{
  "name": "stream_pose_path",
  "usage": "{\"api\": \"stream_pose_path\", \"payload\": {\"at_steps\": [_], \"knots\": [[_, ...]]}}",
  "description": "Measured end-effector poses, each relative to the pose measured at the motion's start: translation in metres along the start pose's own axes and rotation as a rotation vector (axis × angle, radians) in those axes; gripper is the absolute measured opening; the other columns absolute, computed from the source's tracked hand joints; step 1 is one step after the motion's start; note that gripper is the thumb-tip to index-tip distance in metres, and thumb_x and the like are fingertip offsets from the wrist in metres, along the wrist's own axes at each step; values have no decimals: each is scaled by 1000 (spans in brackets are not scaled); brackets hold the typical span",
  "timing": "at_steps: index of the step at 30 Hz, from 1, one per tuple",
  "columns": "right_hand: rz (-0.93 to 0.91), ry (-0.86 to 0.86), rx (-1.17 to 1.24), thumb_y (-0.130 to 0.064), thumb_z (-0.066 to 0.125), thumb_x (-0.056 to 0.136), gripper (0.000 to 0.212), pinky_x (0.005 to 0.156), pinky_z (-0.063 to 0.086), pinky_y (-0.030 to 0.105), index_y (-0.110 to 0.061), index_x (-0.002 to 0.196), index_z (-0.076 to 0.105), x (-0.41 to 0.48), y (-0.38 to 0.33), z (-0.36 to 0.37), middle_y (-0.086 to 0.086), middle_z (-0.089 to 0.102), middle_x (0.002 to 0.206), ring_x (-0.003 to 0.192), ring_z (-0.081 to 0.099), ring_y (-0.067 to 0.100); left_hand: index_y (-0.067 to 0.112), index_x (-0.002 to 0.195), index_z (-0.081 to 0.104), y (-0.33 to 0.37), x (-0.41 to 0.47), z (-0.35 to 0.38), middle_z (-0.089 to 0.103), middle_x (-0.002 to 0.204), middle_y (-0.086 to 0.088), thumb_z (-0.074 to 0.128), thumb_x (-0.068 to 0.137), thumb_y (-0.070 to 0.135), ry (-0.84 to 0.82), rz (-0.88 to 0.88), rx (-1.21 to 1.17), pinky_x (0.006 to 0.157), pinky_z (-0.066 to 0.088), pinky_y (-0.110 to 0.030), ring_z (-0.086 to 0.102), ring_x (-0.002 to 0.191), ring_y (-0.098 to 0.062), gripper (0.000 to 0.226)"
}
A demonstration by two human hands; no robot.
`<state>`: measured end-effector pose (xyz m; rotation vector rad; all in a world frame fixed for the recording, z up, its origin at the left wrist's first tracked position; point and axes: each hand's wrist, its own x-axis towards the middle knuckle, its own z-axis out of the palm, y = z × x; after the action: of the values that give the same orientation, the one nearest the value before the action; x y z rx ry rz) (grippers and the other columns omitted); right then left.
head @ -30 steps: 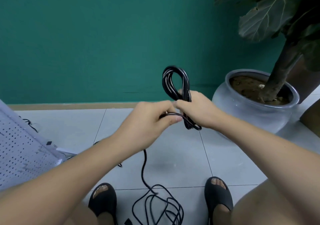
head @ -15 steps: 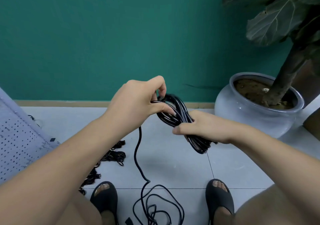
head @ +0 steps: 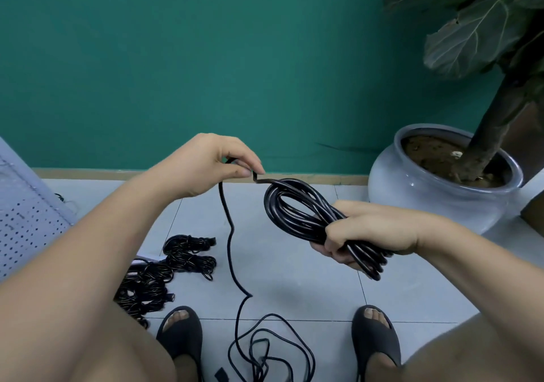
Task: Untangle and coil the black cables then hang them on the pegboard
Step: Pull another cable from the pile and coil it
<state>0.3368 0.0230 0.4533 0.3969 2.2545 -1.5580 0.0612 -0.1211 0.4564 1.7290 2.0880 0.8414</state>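
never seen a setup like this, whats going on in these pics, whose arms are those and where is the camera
There is no machine here. The arms belong to a person, and every picture comes from one camera worn on their head, looking forward and down. That is why you see their own forearms, knees and sandals.

The right hand grips a coil of black cable. The left hand pinches the cable, which runs from the coil down to a loose tangle on the tiled floor.

More black bundles lie near the left foot. A white pegboard is at the far left and a potted plant is on the right.
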Motion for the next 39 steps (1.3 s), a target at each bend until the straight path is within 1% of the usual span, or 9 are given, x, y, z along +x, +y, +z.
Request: {"api": "stream_pose_path", "payload": {"at_steps": [3,6,10,12,18,21,26,30,39], "knots": [[-30,-38,69,-19,51,82,17,46,31,31,-5,74,44,-1,-2,1,9,39,60,46,34,23,35,107,83,0,1,5,80,108,13,76,99,16,28,-110,-243,109,50,-33,72,111,-8,22],[-81,-49,167,-16,48,84,19,44,30,28,-1,75,42,-1,-5,3,7,35,58,45,31,21,44,119,77,-5,6,13,73,124,20,70,103,28,50,-142,-90,115,46,-35,64,120,-1,23],[-128,-26,252,-16,46,85,26,44,23,37,8,79,39,2,-3,3,6,32,59,45,27,19,49,156,43,6,7,17,43,154,16,81,94,35,147,-36,192,120,35,-34,42,144,-10,74],[-139,-4,274,-17,46,85,30,43,25,36,12,83,39,3,-2,2,7,31,60,45,28,19,46,151,50,20,7,20,45,147,16,88,87,30,255,97,258,114,37,-36,44,136,-13,76],[-213,74,366,-29,58,76,47,44,41,30,14,86,41,4,-3,-3,18,25,64,45,29,22,25,95,76,33,5,40,58,108,8,82,92,30,547,216,218,93,43,-41,49,106,-17,8],[-228,88,384,-32,58,74,51,46,40,32,14,86,40,3,-2,-5,18,24,64,46,29,22,25,100,81,35,5,42,64,99,10,78,95,30,615,162,88,85,45,-27,59,97,-12,7],[-255,112,356,-30,58,74,35,49,35,37,1,82,46,2,-3,-4,11,32,62,47,30,22,23,106,73,41,4,47,72,89,6,60,109,31,579,131,14,82,53,-45,66,88,-19,16],[-270,189,283,-24,57,78,27,49,25,43,-1,79,45,1,-5,-3,9,34,61,50,28,23,25,105,71,50,4,44,74,93,18,55,112,29,621,69,-82,83,54,-44,67,90,-19,18],[-260,473,16,-23,57,81,21,53,34,44,-8,71,45,10,-6,5,9,43,64,57,39,24,32,106,80,67,9,55,60,73,3,54,112,26,483,-133,-591,68,58,-41,54,64,-17,27]]}}
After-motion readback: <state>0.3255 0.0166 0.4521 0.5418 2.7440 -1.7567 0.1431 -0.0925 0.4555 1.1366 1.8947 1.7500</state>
